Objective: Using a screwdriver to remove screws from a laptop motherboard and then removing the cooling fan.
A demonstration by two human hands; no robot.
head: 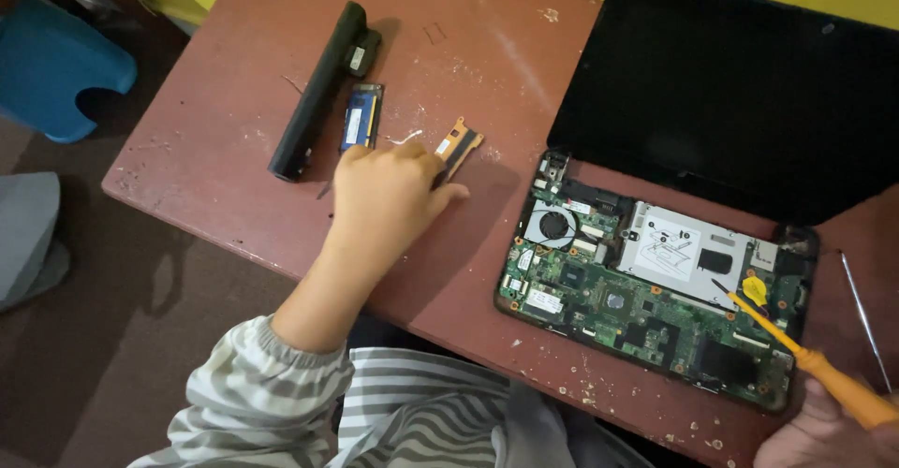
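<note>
Two hands work over a reddish counter (215, 164). The left hand (389, 197) rests with its fingers (440, 180) closed on a small orange-edged component (459, 142), which lies on the counter just right of a blue memory module (361, 117) and a long black battery (318, 89). The right hand (824, 426), at the lower right corner, grips an orange-handled screwdriver (805, 356) whose tip points onto the exposed green circuit board (646, 314) of an opened laptop (730, 94). A thin metal tool (866, 318) lies beside it
</note>
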